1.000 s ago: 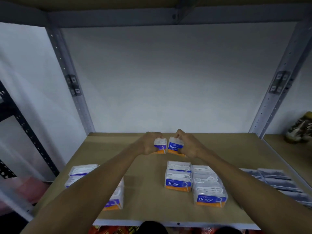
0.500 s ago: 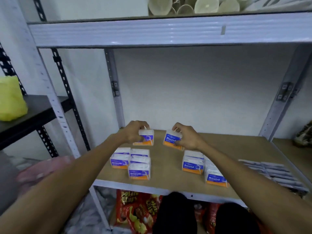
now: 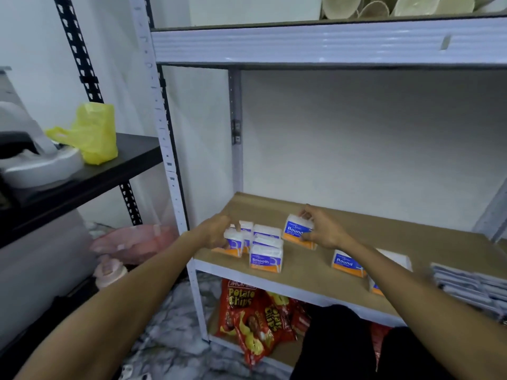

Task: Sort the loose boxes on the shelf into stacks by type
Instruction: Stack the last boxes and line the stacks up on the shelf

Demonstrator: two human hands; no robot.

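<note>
Left hand covers most of the box it grips; label word unreadable. Boxes behind the "Smooth" box too packed to count. Right forearm hides much of the white box and an orange-based one lower down. Grey packs blurred, cut by right edge. Bowls cropped at top. Small print on "Round" box illegible

Both bare forearms extend forward, converging. Left hand is palm-down, fingers curled closed around a box. Right hand is tilted inward, thumb and fingertips pinching a second box.
</note>
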